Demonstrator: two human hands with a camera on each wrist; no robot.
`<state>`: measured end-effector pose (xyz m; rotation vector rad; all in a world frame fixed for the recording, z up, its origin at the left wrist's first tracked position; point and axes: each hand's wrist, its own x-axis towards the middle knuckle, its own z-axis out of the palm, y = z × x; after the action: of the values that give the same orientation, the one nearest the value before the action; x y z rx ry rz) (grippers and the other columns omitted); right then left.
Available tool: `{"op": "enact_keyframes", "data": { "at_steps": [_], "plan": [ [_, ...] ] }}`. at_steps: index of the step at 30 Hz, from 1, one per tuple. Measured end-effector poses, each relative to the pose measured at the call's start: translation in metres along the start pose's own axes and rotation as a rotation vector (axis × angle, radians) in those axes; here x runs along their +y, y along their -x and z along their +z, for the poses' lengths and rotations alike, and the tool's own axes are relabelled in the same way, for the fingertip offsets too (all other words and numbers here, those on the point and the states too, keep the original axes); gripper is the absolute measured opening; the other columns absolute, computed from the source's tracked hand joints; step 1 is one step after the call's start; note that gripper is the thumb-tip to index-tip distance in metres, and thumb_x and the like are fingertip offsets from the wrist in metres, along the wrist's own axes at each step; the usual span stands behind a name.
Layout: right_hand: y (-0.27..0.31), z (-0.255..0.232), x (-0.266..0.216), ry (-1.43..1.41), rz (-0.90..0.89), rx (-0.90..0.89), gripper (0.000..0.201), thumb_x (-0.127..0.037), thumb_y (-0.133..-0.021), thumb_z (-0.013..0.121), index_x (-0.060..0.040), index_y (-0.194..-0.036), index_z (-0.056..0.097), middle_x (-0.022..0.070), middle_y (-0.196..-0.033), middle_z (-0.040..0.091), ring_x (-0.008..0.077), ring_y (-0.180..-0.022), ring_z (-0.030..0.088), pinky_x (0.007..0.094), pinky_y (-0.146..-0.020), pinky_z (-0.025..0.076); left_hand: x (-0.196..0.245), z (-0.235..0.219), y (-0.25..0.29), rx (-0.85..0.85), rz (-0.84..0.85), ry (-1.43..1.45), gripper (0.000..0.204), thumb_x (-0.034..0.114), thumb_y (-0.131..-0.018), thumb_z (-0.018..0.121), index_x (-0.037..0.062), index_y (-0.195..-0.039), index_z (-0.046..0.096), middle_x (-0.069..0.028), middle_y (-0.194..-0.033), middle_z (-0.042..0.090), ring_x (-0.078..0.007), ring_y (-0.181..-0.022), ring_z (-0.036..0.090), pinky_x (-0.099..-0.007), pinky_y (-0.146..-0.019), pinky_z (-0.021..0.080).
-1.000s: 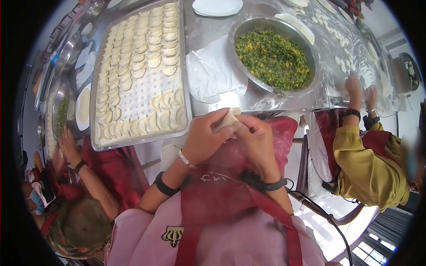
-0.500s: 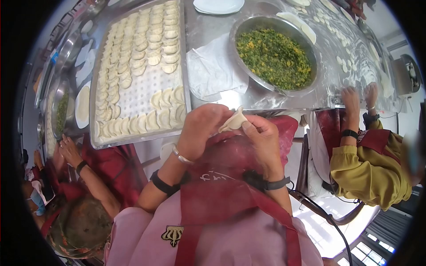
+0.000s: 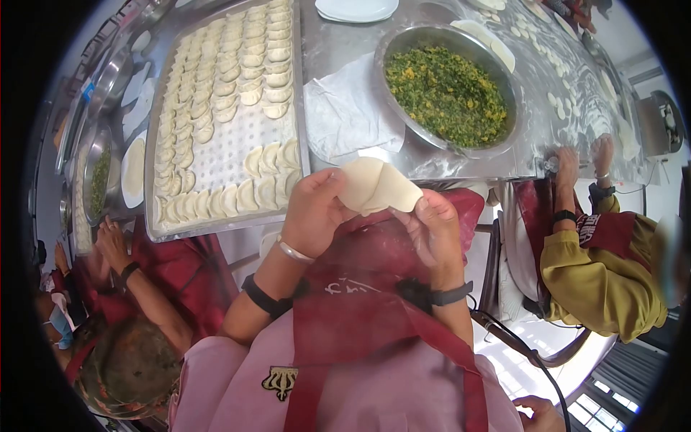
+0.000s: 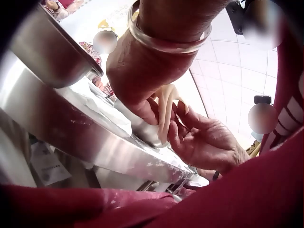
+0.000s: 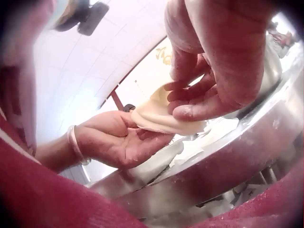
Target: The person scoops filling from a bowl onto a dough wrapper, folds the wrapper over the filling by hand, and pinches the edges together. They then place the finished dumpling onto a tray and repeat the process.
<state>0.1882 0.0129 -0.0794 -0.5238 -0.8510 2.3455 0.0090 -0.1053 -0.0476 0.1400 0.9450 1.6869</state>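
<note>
A pale dough wrapper (image 3: 362, 181), folded over along a slanting line, is stretched between both hands above the lap, just off the table edge. My left hand (image 3: 314, 216) pinches its left side. At its right corner the thumb and fingers of my right hand (image 3: 434, 229) grip the dough. From the left wrist the dough (image 4: 165, 111) looks like hanging folds; from the right wrist the wrapper (image 5: 164, 114) lies over the left fingers, with the right fingertips on it. No filling shows on the dough.
Left of the hands, a metal tray (image 3: 302, 144) holds rows of dumplings. A steel bowl (image 3: 515, 122) of chopped green and yellow filling stands behind a white cloth (image 3: 351, 115). People work at both sides, and flat wrappers (image 3: 561, 108) lie on the floury right part.
The dough, earlier bunched small between the fingers, is now spread out wide and raised a little. My hands have moved apart, and the right hand has shifted its hold to a corner.
</note>
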Motion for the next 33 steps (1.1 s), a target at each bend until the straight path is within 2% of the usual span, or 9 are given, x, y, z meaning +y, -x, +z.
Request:
{"op": "enact_keyframes", "data": {
  "at_steps": [10, 15, 19, 22, 24, 26, 27, 30, 33],
  "plan": [
    [-0.007, -0.009, -0.002, -0.292, 0.053, -0.039, 0.056, -0.022, -0.101, 0.055, 0.0062, -0.144, 0.035, 0.0244, -0.148, 0.043, 0.0411, -0.135, 0.045, 0.0571, -0.109, 0.042, 0.011, -0.004, -0.002, -0.019, 0.101, 0.178, 0.04, 0.023, -0.104, 0.047, -0.0015, -0.135, 0.049, -0.0151, -0.132, 0.06, -0.0286, -0.121, 0.059, -0.0455, -0.102, 0.05],
    [-0.016, 0.007, -0.004, -0.23, 0.039, -0.016, 0.049, -0.021, -0.103, 0.052, 0.0054, -0.142, 0.038, 0.023, -0.144, 0.047, 0.0403, -0.134, 0.047, 0.0573, -0.109, 0.042, 0.02, -0.011, 0.001, -0.012, 0.082, 0.174, 0.044, 0.026, -0.106, 0.041, 0.0001, -0.141, 0.044, -0.0154, -0.139, 0.055, -0.0286, -0.126, 0.056, -0.0451, -0.106, 0.046],
    [-0.043, 0.025, 0.001, -0.26, -0.017, 0.023, 0.04, -0.018, -0.103, 0.051, 0.0053, -0.135, 0.046, 0.0213, -0.137, 0.054, 0.0367, -0.128, 0.053, 0.0534, -0.107, 0.045, 0.03, -0.005, 0.004, 0.019, 0.111, 0.238, 0.041, 0.019, -0.102, 0.048, -0.0013, -0.138, 0.046, -0.0146, -0.132, 0.058, -0.0272, -0.119, 0.059, -0.0428, -0.096, 0.05],
    [-0.072, 0.019, 0.016, -0.104, -0.023, 0.09, 0.034, -0.013, -0.103, 0.05, 0.004, -0.132, 0.051, 0.0197, -0.131, 0.059, 0.0331, -0.122, 0.059, 0.0468, -0.105, 0.049, 0.035, -0.012, 0.001, -0.018, 0.128, 0.279, 0.042, 0.02, -0.103, 0.046, -0.0015, -0.139, 0.044, -0.0151, -0.135, 0.056, -0.0277, -0.123, 0.056, -0.0438, -0.101, 0.047],
    [-0.077, 0.02, 0.015, 0.398, -0.067, 0.302, 0.03, -0.011, -0.099, 0.055, 0.0061, -0.124, 0.058, 0.0177, -0.116, 0.067, 0.0272, -0.106, 0.067, 0.035, -0.093, 0.053, 0.041, -0.02, -0.002, -0.099, 0.127, 0.296, 0.044, 0.023, -0.105, 0.042, -0.0011, -0.142, 0.043, -0.0157, -0.141, 0.053, -0.0288, -0.131, 0.052, -0.0458, -0.11, 0.042],
    [-0.071, 0.021, 0.005, 0.941, -0.184, 0.404, 0.03, -0.01, -0.096, 0.057, 0.0075, -0.121, 0.06, 0.0179, -0.109, 0.07, 0.0244, -0.099, 0.07, 0.0311, -0.086, 0.054, 0.047, -0.008, -0.001, 0.017, 0.151, 0.279, 0.043, 0.02, -0.103, 0.046, -0.003, -0.14, 0.044, -0.0157, -0.135, 0.056, -0.0275, -0.123, 0.056, -0.0421, -0.099, 0.047],
    [-0.067, 0.023, 0.001, 1.14, -0.378, 0.429, 0.028, -0.008, -0.092, 0.061, 0.0083, -0.114, 0.064, 0.0164, -0.097, 0.073, 0.0209, -0.086, 0.07, 0.0293, -0.078, 0.053, 0.05, -0.001, -0.002, 0.072, 0.16, 0.27, 0.043, 0.018, -0.102, 0.047, -0.004, -0.139, 0.044, -0.0156, -0.132, 0.058, -0.0269, -0.119, 0.058, -0.0403, -0.093, 0.05],
    [-0.046, 0.012, -0.021, 1.276, -0.222, 0.468, 0.024, -0.007, -0.091, 0.061, 0.0058, -0.11, 0.067, 0.0101, -0.098, 0.072, 0.0135, -0.088, 0.067, 0.0259, -0.082, 0.053, 0.053, -0.001, -0.011, -0.018, 0.134, 0.213, 0.043, 0.018, -0.102, 0.047, -0.0046, -0.139, 0.044, -0.0169, -0.133, 0.057, -0.028, -0.12, 0.058, -0.0407, -0.096, 0.05],
    [-0.025, 0.013, -0.039, 1.105, -0.393, 0.656, 0.02, -0.005, -0.088, 0.066, 0.0014, -0.107, 0.069, 0.0112, -0.086, 0.071, 0.0163, -0.078, 0.067, 0.0292, -0.073, 0.052, 0.059, 0.018, -0.017, -0.102, 0.091, 0.19, 0.044, 0.018, -0.102, 0.047, -0.0056, -0.139, 0.043, -0.0186, -0.133, 0.056, -0.0303, -0.122, 0.058, -0.0433, -0.102, 0.048]
  ]
}}
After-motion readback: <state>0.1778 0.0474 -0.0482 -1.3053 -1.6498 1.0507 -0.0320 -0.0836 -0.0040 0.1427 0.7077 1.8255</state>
